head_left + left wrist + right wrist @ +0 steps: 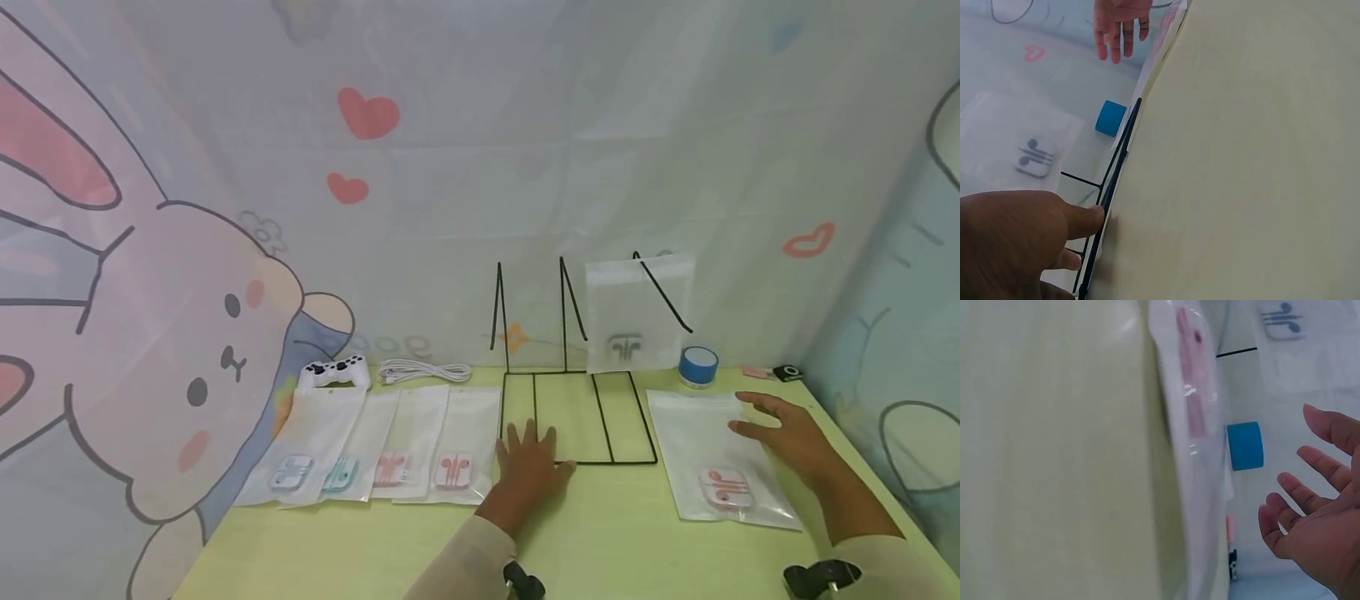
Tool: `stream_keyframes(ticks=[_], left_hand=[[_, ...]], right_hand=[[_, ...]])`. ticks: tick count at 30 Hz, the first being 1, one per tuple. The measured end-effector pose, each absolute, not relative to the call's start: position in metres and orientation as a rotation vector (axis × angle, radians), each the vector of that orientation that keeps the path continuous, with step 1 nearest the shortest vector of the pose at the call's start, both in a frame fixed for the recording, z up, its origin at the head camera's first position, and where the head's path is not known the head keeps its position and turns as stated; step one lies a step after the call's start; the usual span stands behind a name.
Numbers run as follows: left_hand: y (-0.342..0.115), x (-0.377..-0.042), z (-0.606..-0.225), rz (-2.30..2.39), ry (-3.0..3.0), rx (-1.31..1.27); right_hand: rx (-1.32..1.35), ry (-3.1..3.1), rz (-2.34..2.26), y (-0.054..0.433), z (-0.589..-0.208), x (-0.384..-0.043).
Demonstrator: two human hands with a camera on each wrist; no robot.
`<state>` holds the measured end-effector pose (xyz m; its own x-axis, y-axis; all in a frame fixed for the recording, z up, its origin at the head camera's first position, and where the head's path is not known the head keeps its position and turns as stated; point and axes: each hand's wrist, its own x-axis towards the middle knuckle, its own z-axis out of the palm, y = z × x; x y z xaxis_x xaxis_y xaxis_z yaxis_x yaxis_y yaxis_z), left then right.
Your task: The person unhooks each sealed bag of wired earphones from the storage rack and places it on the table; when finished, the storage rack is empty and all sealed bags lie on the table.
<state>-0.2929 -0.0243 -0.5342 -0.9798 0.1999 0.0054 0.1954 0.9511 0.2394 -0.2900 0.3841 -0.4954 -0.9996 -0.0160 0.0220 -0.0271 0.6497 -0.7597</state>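
My left hand (pixel 528 467) rests on the base of a black wire display rack (pixel 622 462), its fingers spread. In the left wrist view the thumb touches the rack's front wire. From the rack's right prong hangs a white zip bag (pixel 617 300) with dark earphones printed or packed in it. To the right of the rack, another zip bag (pixel 686 446) lies flat, holding a case of pink earphones (pixel 726 487). My right hand (pixel 787 429) hovers at this bag's upper right edge, fingers relaxed and apart; the right wrist view shows nothing in its palm.
Several overlapping zip bags (pixel 472 421) with earphone cases lie left of the rack. Behind them sit a white game controller (pixel 334 372) and a coiled white cable (pixel 423 372). A blue cylinder (pixel 698 367) and a small black item (pixel 787 372) stand at the back right.
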Motion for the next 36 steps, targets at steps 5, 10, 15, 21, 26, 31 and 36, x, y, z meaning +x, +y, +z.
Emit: stream_keyframes(ticks=[5, 10, 15, 21, 26, 31, 36], left_hand=[[-0.026, -0.291, -0.532, 0.370, 3.072, 0.313], [-0.027, -0.289, -0.532, 0.389, 3.073, 0.317], [-0.029, -0.290, -0.534, 0.411, 3.099, 0.317], [-0.030, -0.292, -0.539, 0.430, 3.134, 0.327], [-0.032, -0.292, -0.545, 0.441, 3.143, 0.315], [-0.034, -0.293, -0.549, 0.451, 3.152, 0.320], [-0.035, -0.295, -0.549, 0.422, 3.172, 0.323]], right_hand=[[0.087, -2.862, 1.270, 0.377, -0.480, -0.305], [0.134, -2.830, 1.243, 0.369, -0.466, -0.321], [0.133, -2.823, 1.299, 0.357, -0.449, -0.335], [0.172, -2.804, 1.357, 0.342, -0.435, -0.346], [0.167, -2.705, 1.511, 0.327, -0.429, -0.356], [0.149, -2.583, 1.642, 0.316, -0.424, -0.364], [0.133, -2.560, 1.675, 0.310, -0.422, -0.371]])
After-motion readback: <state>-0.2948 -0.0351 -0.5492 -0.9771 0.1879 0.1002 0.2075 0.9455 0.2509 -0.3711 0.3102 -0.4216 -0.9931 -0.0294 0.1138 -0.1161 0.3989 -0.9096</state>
